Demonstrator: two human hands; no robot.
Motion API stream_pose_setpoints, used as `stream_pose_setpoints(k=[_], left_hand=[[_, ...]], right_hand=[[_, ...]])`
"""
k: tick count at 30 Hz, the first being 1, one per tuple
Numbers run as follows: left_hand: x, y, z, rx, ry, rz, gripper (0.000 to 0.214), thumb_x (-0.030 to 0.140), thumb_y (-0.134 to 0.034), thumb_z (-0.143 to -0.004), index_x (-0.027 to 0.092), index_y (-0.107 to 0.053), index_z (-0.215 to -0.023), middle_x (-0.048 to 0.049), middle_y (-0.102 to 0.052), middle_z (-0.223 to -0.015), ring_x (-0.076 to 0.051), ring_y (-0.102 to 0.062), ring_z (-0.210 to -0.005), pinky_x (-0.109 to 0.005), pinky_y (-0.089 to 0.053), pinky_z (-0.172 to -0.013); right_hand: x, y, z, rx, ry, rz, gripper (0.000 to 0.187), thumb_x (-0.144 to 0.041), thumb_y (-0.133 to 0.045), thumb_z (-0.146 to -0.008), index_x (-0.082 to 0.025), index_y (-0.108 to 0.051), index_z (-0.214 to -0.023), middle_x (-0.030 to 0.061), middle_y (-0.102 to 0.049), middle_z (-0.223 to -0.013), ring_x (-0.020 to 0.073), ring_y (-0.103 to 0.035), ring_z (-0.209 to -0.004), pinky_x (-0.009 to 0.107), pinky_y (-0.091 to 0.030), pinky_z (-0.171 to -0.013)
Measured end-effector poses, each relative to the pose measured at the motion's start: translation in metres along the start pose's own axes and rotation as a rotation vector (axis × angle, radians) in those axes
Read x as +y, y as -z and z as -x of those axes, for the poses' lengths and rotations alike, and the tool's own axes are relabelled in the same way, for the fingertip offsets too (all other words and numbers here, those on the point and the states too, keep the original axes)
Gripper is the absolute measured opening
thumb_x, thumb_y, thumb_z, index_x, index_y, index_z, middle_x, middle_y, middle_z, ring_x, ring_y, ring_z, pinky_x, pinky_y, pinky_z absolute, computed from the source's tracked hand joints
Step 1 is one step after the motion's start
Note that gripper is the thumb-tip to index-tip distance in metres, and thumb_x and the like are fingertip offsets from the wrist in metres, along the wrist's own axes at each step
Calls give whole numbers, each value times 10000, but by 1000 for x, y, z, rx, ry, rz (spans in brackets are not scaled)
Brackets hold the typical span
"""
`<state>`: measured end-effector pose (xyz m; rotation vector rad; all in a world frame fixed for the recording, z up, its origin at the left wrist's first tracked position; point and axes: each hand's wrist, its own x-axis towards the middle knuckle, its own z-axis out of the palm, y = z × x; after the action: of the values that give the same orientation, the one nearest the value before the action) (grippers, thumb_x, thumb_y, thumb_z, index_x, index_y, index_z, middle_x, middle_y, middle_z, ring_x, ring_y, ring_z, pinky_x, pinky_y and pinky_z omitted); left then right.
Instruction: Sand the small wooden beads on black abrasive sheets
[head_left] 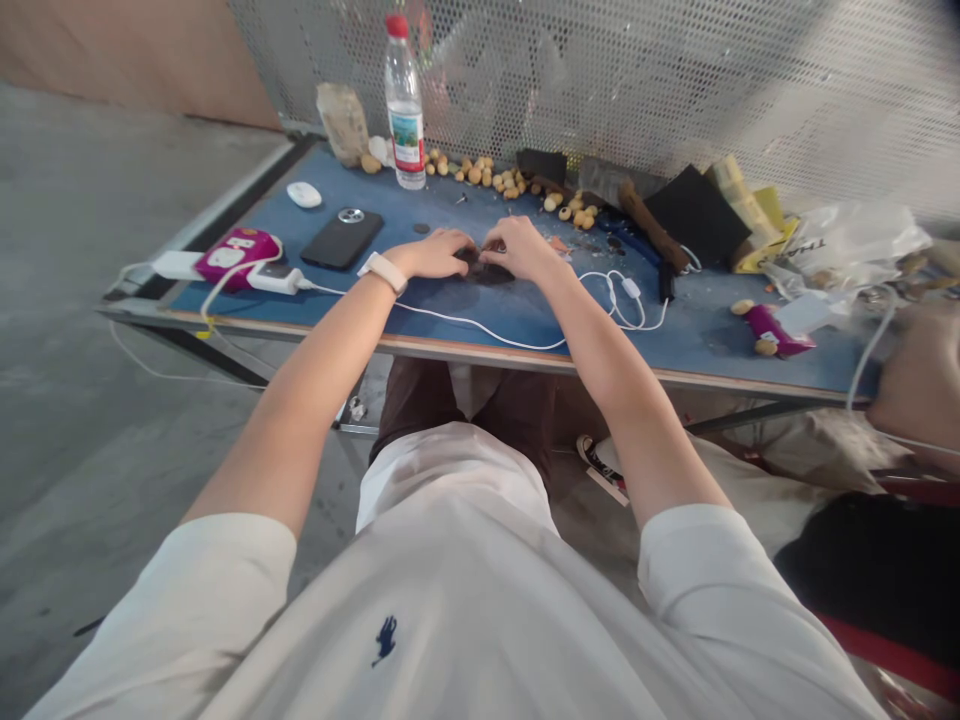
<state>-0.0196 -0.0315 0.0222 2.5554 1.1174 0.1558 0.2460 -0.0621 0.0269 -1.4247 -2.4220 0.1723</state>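
Location: the dark piece (495, 272) lies on the blue tabletop (675, 340), to the right of the water bottle (405, 135) and on its near side. 2 bare hands are at it.

Grip: the left hand (441, 254) has its fingers bent down at the piece's left end. The right hand (521, 245) arches above it, thumb and fingers curled towards it. The 2 hands are close together; whether either is clamped on the piece cannot be told, as fingers hide much of it and its outline is unclear.

Handling, by judgement: the piece appears small and probably light. Stiffness is not established; if thin or brittle, it may chip under hard pressure. Surface slip cannot be assessed. Recommended hold: 2 opposite edges, thumb against fingertips, with light force.

Surroundings: a black phone (342, 238) lies left of the bottle, on its near side. A white cable (480, 325) runs well to the bottle's near side, extending rightwards.
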Motion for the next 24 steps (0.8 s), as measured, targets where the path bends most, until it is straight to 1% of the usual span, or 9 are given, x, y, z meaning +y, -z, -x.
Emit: stream_pose_setpoints(k=[2, 4, 7, 10, 14, 16, 18, 20, 24], left_hand=[[-2, 0, -1, -9, 4, -4, 972, 582, -714, -916, 308, -720, -1848, -109, -663, -1958, -479, -532, -1857, -599, -389, -1583], [-4, 0, -2, -5, 4, -9, 991, 581, -717, -904, 319, -705, -1860, -99, -653, -1968, -473, -527, -1863, -592, -389, -1585], [-4, 0, -2, 0, -15, -10, 985, 563, -730, -896, 351, -698, -1858, -88, -675, -1949, -473, -536, -1855, -612, -404, -1580], [-3, 0, -1, -8, -26, -24, 968, 536, -737, -899, 336, -708, -1845, -105, -693, -1926, -471, -559, -1833, -618, -420, -1574], [0, 2, 0, -20, -3, -47, 967, 522, -706, -940, 328, -661, -1886, -79, -641, -1986, -441, -509, -1884, -587, -385, -1597], [0, 3, 0, -24, 7, -46, 946, 507, -699, -949, 321, -667, -1876, -79, -655, -1977, -447, -508, -1884, -604, -378, -1601], [0, 4, 0, -27, -4, -38, 905, 497, -689, -954, 317, -701, -1841, -94, -692, -1938, -447, -540, -1859, -625, -402, -1590], [-1, 4, -1, -30, -23, -37, 869, 502, -686, -956, 320, -732, -1804, -103, -721, -1902, -440, -573, -1830, -628, -426, -1577], [-2, 3, -3, -15, -10, -54, 907, 509, -718, -924, 322, -724, -1811, -89, -704, -1925, -446, -549, -1844, -610, -394, -1592]], right_hand=[[-2, 2, 3, 5, 7, 6, 434, -599, -869, -1200, -222, -1006, -1364, 224, -943, -1403, 484, -847, -1408, 670, -655, -1331], [-5, 4, 6, -5, 11, 1, 412, -589, -909, -1177, -222, -1002, -1338, 217, -941, -1381, 467, -856, -1363, 652, -670, -1309], [-10, 7, 11, -61, 34, -32, 387, -591, -954, -1150, -229, -1002, -1276, 175, -942, -1274, 423, -880, -1267, 603, -697, -1252], [-12, 8, 11, -84, 63, -55, 324, -543, -952, -1154, -233, -996, -1241, 143, -936, -1212, 395, -888, -1225, 574, -708, -1221], [-11, 5, 5, -27, 30, -45, 258, -454, -957, -1156, -198, -981, -1177, 174, -937, -1230, 399, -878, -1220, 589, -687, -1238], [-12, 5, 5, -50, 37, -54, 241, -437, -984, -1144, -197, -980, -1162, 173, -938, -1227, 392, -881, -1203, 582, -686, -1227], [-14, 5, 6, -99, 77, -79, 247, -456, -1021, -1126, -213, -985, -1159, 155, -937, -1222, 378, -886, -1189, 572, -688, -1218], [-17, 6, 8, -117, 105, -97, 264, -483, -1039, -1115, -227, -992, -1158, 141, -933, -1217, 373, -888, -1190, 572, -685, -1227], [-17, 5, 7, -40, 79, -93, 264, -466, -1002, -1144, -204, -1000, -1166, 160, -939, -1207, 387, -888, -1206, 586, -677, -1265]])
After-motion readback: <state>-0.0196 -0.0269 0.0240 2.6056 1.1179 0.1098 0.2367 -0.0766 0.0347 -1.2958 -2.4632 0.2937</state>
